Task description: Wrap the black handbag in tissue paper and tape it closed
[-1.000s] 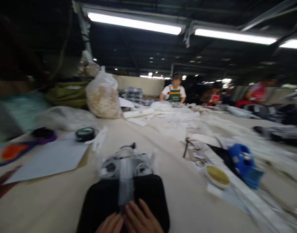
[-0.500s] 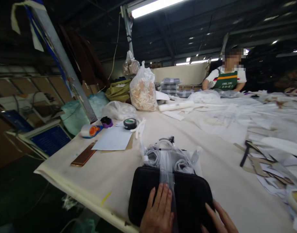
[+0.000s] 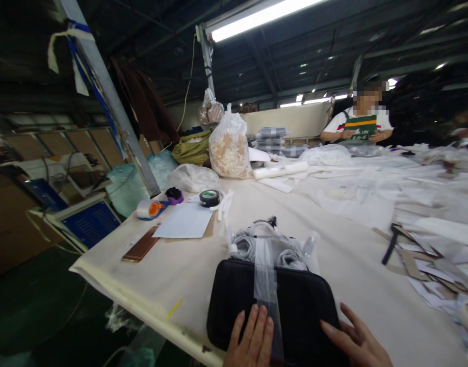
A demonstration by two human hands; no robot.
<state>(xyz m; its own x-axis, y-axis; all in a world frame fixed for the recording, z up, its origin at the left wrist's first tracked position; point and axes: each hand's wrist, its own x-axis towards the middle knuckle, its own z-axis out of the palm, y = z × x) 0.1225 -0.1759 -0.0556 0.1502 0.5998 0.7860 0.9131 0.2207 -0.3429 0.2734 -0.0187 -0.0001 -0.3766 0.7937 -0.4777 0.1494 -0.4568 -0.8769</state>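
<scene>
A black zip case (image 3: 295, 300) lies flat at the near edge of a cream-covered table (image 3: 356, 265). A strip of clear plastic (image 3: 265, 278) runs over its top. Behind the case sits a clear bag of coiled grey cables (image 3: 270, 244). My left hand (image 3: 252, 341) lies flat on the case lid with fingers stretched out, beside the plastic strip. My right hand (image 3: 358, 341) rests open on the case's right edge, fingers spread. Neither hand holds anything.
A white sheet (image 3: 184, 227), a tape roll (image 3: 210, 198), a brown strip (image 3: 140, 247) and a tape dispenser (image 3: 152, 208) lie to the left. Card offcuts (image 3: 406, 255) lie on the right. A full plastic bag (image 3: 229, 145) stands at the back. A person in a green apron (image 3: 362, 125) works far off.
The view swung left and then steadied. My hands, together at the case's near edge a second ago, have moved apart and now lie flat on the lid.
</scene>
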